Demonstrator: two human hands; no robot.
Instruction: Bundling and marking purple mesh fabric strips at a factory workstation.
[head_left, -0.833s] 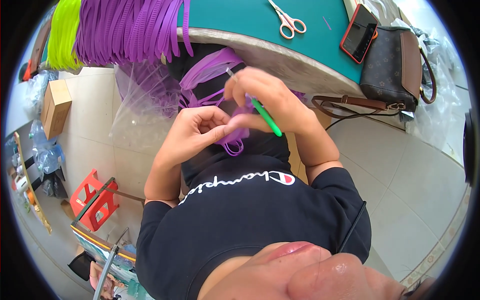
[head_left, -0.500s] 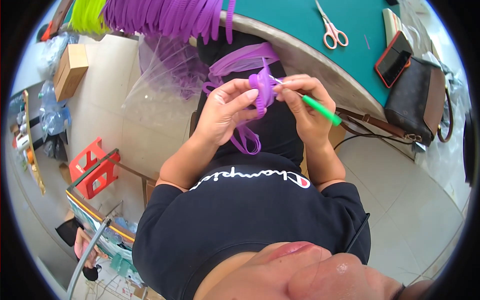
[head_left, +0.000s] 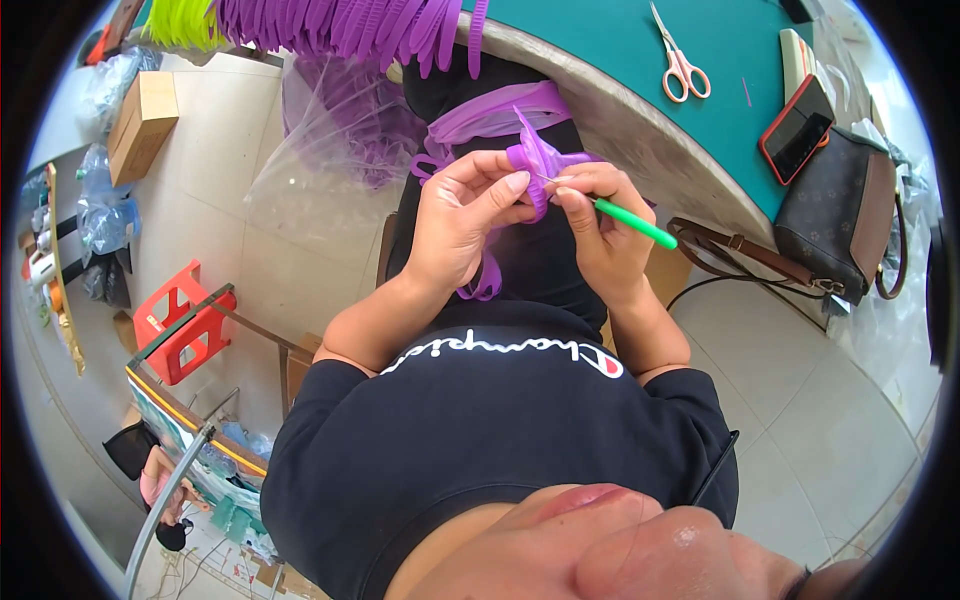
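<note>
My left hand (head_left: 462, 215) pinches a folded purple strip piece (head_left: 535, 158) held over my lap. My right hand (head_left: 600, 225) grips a thin hook tool with a green handle (head_left: 632, 223), its metal tip poking into the purple piece next to my left thumb. More loose purple strips (head_left: 480, 120) trail from the piece across my dark-clothed lap and hang down below my left hand.
A green-topped table (head_left: 620, 60) lies ahead with pink-handled scissors (head_left: 680, 65), a phone in a red case (head_left: 795, 128) and bundles of purple strips (head_left: 350, 25). A brown handbag (head_left: 845, 215) hangs at the right. A clear plastic bag (head_left: 320, 160), cardboard box (head_left: 140, 120) and red stool (head_left: 185, 320) stand at the left.
Both hands have drawn a little closer to my body with the purple piece. The hook's tip now sits in the piece beside my left thumb.
</note>
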